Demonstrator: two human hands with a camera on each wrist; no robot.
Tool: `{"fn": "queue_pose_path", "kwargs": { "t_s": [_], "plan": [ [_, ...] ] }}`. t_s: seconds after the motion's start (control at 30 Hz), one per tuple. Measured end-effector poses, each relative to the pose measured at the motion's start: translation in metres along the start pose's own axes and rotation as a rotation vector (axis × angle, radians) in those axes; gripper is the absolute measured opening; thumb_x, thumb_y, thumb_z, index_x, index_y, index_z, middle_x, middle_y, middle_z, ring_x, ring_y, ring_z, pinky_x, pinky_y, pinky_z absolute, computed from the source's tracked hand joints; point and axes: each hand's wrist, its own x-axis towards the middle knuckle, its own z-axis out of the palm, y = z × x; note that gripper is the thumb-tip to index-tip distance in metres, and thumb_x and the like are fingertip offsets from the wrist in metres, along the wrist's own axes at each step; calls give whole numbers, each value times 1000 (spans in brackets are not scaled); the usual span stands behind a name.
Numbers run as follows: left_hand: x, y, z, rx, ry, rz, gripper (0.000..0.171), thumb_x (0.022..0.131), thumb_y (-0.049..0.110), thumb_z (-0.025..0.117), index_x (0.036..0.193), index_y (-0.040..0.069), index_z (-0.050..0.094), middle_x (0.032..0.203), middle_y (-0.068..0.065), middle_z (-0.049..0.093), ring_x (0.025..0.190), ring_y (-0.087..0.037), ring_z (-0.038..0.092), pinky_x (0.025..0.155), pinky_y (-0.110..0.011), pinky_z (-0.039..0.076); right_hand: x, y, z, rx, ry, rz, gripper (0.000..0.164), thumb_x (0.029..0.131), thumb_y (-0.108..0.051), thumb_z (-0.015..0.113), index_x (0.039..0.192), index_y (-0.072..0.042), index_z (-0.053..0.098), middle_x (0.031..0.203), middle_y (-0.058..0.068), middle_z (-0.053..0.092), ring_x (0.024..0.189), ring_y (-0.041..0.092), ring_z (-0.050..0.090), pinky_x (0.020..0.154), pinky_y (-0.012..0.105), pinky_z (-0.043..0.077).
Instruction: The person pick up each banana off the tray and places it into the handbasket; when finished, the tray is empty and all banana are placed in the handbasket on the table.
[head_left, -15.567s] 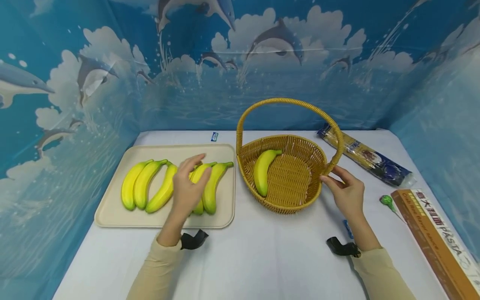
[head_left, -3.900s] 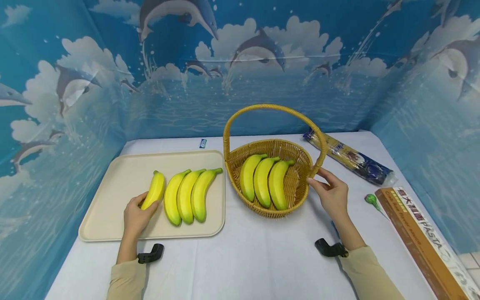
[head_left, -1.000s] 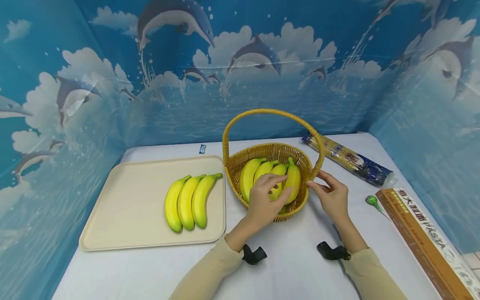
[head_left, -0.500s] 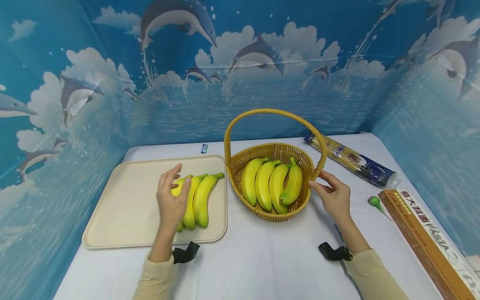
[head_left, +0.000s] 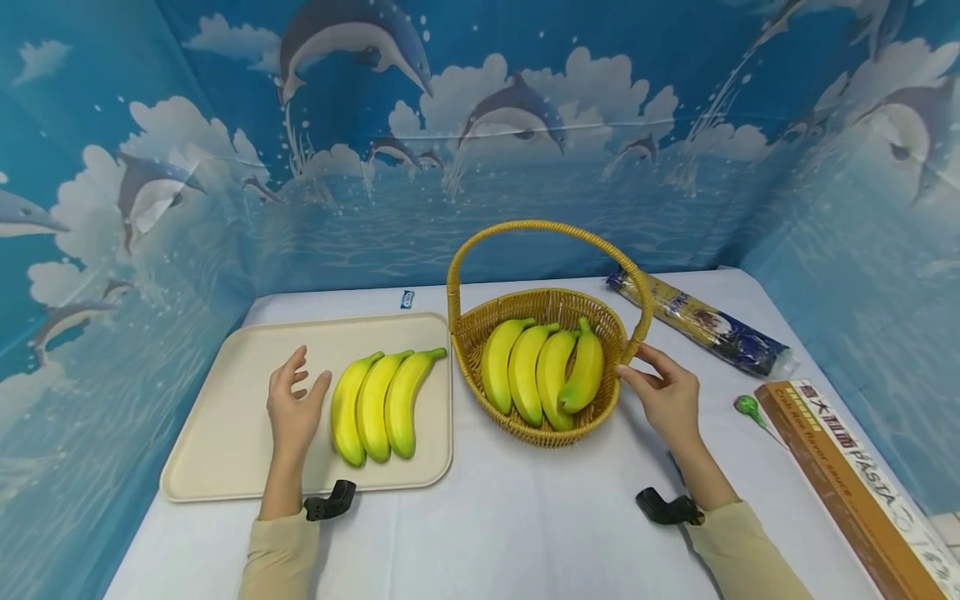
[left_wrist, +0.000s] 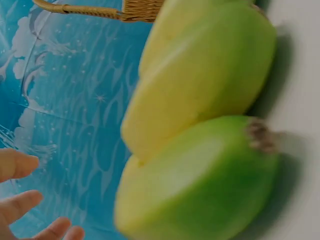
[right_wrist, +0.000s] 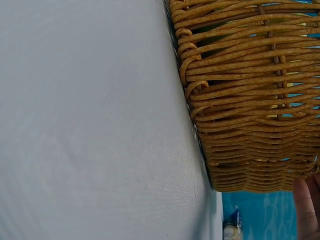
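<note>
My left hand [head_left: 294,408] hovers over the beige tray [head_left: 232,400], its fingers spread and nothing in them. Just right of it, three yellow bananas [head_left: 375,408] with green ends lie side by side on the tray; they loom large in the left wrist view, with the fingers [left_wrist: 20,206] apart from them. A wicker basket [head_left: 551,435] with a tall hoop handle stands right of the tray. Several bananas [head_left: 528,371] lie inside, the rightmost tilted against its neighbour. With thumb and fingers, my right hand [head_left: 667,404] pinches the basket's right rim near the handle's foot.
A blue and gold packet [head_left: 701,321] lies behind the basket on the right. Along the right edge are a green lollipop [head_left: 747,406] and a long brown pasta box [head_left: 847,475]. A small blue wrapper [head_left: 407,299] sits behind the tray. Dolphin-print curtains enclose the table.
Bananas have passed from the tray into the basket, the latest by my left hand. That hand has since returned over the tray and shifted left of the remaining three. My right hand stays at the basket.
</note>
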Motion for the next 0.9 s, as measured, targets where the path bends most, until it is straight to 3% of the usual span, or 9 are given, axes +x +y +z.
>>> {"fn": "queue_pose_path", "kwargs": {
  "t_s": [0.3, 0.4, 0.53, 0.7, 0.9],
  "plan": [
    [0, -22, 12, 144, -265, -162, 54, 95, 18, 61, 145, 4, 44, 142, -24, 40, 126, -40, 43, 104, -55, 37, 0, 1, 0, -3, -3, -2, 38, 83, 11, 69, 121, 12, 63, 101, -31, 63, 80, -9, 67, 71, 10, 53],
    [2, -29, 15, 192, -315, -186, 56, 95, 21, 61, 145, 2, 44, 139, -26, 43, 125, -40, 44, 105, -54, 36, 0, 1, 0, -1, -4, -10, 38, 83, 11, 68, 120, 13, 63, 101, -30, 63, 80, -9, 67, 71, 10, 53],
    [3, -34, 19, 222, -309, -178, 57, 94, 21, 63, 144, 0, 45, 131, -27, 49, 120, -38, 47, 105, -51, 35, 0, 0, -1, 1, -3, -13, 38, 83, 12, 68, 120, 13, 63, 102, -29, 63, 80, -9, 67, 71, 10, 53],
    [1, -35, 22, 240, -262, -171, 56, 92, 20, 64, 142, -1, 48, 125, -26, 55, 112, -36, 53, 95, -44, 42, 0, 2, -1, 10, -2, -28, 38, 83, 12, 68, 120, 14, 62, 102, -28, 64, 79, -9, 67, 71, 10, 53],
    [-1, -27, 19, 254, -179, -179, 55, 88, 18, 67, 139, 0, 53, 123, -26, 57, 109, -35, 56, 89, -41, 45, 2, 23, -2, 12, 0, -30, 40, 83, 12, 68, 122, 12, 62, 105, -28, 64, 80, -10, 67, 71, 10, 53]
  ]
}}
